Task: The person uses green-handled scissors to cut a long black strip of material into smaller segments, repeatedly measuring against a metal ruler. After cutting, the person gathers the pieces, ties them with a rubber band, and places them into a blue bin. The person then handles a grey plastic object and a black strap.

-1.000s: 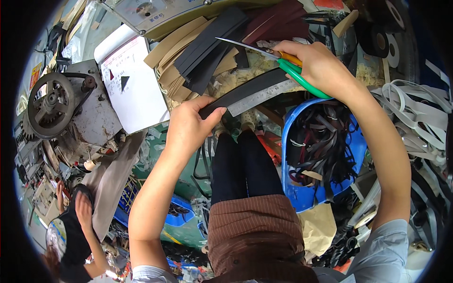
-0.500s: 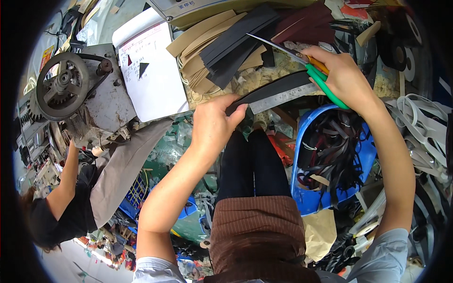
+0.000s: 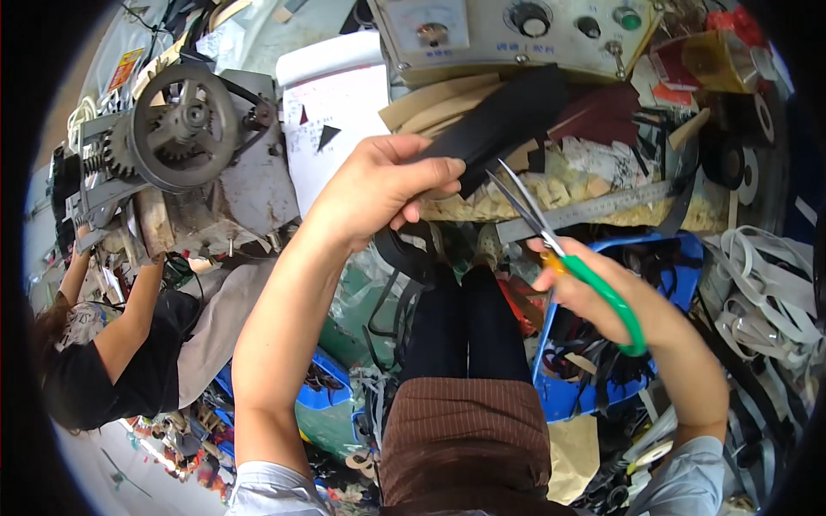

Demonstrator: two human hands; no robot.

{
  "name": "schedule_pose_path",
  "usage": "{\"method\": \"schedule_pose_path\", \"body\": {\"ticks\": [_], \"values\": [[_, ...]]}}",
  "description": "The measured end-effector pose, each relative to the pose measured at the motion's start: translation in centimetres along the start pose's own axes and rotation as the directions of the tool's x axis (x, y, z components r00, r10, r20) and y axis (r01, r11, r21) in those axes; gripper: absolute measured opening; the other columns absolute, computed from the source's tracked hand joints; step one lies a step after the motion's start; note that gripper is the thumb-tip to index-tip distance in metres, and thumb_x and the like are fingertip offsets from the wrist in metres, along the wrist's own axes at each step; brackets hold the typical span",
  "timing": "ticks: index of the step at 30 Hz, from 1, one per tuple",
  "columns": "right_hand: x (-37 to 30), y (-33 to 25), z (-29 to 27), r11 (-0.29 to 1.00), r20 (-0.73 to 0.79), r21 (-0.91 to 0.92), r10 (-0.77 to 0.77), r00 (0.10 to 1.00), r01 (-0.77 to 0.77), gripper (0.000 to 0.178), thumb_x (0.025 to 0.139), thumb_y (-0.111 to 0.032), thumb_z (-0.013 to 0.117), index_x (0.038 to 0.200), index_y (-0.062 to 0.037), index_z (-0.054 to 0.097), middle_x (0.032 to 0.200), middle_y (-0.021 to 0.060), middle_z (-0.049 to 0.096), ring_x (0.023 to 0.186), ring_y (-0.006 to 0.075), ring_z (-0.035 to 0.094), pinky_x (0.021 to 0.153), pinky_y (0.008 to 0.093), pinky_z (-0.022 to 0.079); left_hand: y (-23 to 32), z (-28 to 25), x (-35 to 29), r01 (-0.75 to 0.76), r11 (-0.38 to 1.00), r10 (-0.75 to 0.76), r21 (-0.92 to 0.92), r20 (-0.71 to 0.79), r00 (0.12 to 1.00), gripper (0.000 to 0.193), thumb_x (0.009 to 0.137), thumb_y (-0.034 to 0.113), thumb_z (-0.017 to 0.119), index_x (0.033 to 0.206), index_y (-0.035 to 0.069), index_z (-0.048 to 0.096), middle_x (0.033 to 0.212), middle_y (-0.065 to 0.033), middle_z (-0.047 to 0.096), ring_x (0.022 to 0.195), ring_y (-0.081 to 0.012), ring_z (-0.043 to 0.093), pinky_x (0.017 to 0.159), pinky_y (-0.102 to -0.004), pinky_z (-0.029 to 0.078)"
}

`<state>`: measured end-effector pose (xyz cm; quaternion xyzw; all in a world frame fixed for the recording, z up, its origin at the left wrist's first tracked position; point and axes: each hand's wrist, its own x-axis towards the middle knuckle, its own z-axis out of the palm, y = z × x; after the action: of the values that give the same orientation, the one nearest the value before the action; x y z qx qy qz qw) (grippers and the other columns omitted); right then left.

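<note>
Thumb and fingers of my left hand pinch a black strip, which stretches up and right over the piled strips. A black end curls below that hand; whether it belongs to the same strip I cannot tell. My right hand is closed around scissors with green and orange handles. Their blades are parted and point up and left, apart from the black strip. Just above my right hand, a metal ruler lies along the table's near edge.
Tan strips and dark red strips lie behind, below a control box with dials. Left are a written sheet and a machine with a flywheel. Another person works there. A blue bin holds dark scraps.
My left hand has lifted the black strip off the ruler and swung it over the pile. My right hand and scissors have come down toward me, leaving the ruler. The view has shifted too.
</note>
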<state>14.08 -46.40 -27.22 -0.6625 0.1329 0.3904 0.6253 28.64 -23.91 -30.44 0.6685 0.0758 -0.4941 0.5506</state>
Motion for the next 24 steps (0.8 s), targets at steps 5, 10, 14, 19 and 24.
{"method": "schedule_pose_path", "body": {"ticks": [5,10,14,19,24], "values": [[5.0,-0.9,2.9,0.989,-0.016,-0.034,-0.142,0.99,0.141,0.053,0.091,-0.041,0.059,0.116,0.003,0.045,0.084,0.0138,0.055,0.077,0.0232,0.057,0.071,0.0345,0.047,-0.3,-0.5,-0.5,0.021,1.0,-0.02,-0.014,0.035,0.999,0.018,0.082,0.019,0.07,0.091,0.004,0.067,0.076,-0.0006,0.067,0.044,-0.0008,0.046,0.038,-0.0149,0.033],[6.0,-1.5,3.2,0.981,-0.052,-0.145,-0.136,0.989,0.127,0.051,0.089,-0.044,0.06,0.104,0.0038,0.049,0.083,0.0186,0.056,0.076,0.0298,0.058,0.07,0.0382,0.046,-0.9,-0.5,-0.2,0.044,0.999,-0.044,-0.01,0.048,0.998,0.017,0.083,0.019,0.07,0.09,0.003,0.067,0.075,-0.0009,0.067,0.044,-0.0009,0.046,0.037,-0.0153,0.035],[7.3,-0.6,3.0,0.959,-0.176,-0.274,-0.121,0.977,0.07,0.032,0.087,-0.03,0.063,0.09,0.0015,0.056,0.069,0.0177,0.058,0.065,0.0323,0.059,0.062,0.038,0.045,-1.0,-1.2,1.3,0.091,0.992,-0.082,-0.088,0.103,0.991,0.017,0.083,0.018,0.069,0.089,0.002,0.066,0.075,-0.003,0.067,0.043,-0.0007,0.046,0.037,-0.0149,0.034],[7.3,1.5,3.0,0.946,-0.268,-0.313,-0.167,0.949,0.078,0.021,0.084,-0.018,0.067,0.092,-0.0005,0.06,0.067,0.0136,0.061,0.06,0.0257,0.059,0.06,0.0334,0.046,-2.0,-1.6,1.5,0.084,0.994,-0.077,-0.071,0.103,0.992,0.019,0.084,0.017,0.069,0.094,0.0,0.066,0.077,-0.0042,0.068,0.043,-0.0001,0.046,0.037,-0.0143,0.034],[4.2,-2.6,1.8,0.934,-0.28,0.198,-0.237,0.93,0.298,0.043,0.08,-0.01,0.072,0.117,-0.003,0.052,0.087,0.0032,0.059,0.083,0.0105,0.058,0.076,0.0239,0.048,-1.8,2.3,-3.4,-0.201,0.971,0.189,0.127,0.104,0.977,0.072,0.078,0.002,0.072,0.139,-0.001,0.033,0.082,-0.0066,0.068,0.052,-0.0066,0.057,0.043,-0.0172,0.042]]}}
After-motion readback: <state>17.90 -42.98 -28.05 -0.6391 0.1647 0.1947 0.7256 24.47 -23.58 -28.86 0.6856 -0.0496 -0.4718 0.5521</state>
